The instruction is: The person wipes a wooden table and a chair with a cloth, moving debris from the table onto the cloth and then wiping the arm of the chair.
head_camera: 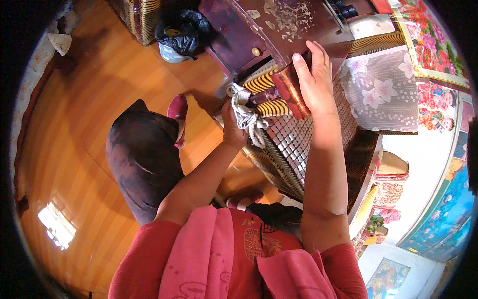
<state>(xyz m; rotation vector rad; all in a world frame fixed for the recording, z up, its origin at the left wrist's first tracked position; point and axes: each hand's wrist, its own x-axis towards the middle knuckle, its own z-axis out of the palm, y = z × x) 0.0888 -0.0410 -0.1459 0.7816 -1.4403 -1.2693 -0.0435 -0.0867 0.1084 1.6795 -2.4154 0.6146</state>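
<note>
My left hand (234,125) grips a crumpled grey-white cloth (244,108). The cloth is pressed against a dark purple shaft (264,96) that joins a glossy reddish-brown wooden piece (291,93). What this piece belongs to I cannot tell. My right hand (316,80) lies over its upper end, with the thumb on one side and the fingers on the other. Under both hands is a seat with a mat of small brown tiles (293,140) and black-and-gold striped fabric (274,108).
A dark red table (283,41), strewn with pale scraps (287,17), stands ahead above a knobbed cabinet door (242,45). Left of it is a bin lined with a black bag (186,33). A floral cloth (381,89) covers the seat back. Wooden flooring (93,112) extends left.
</note>
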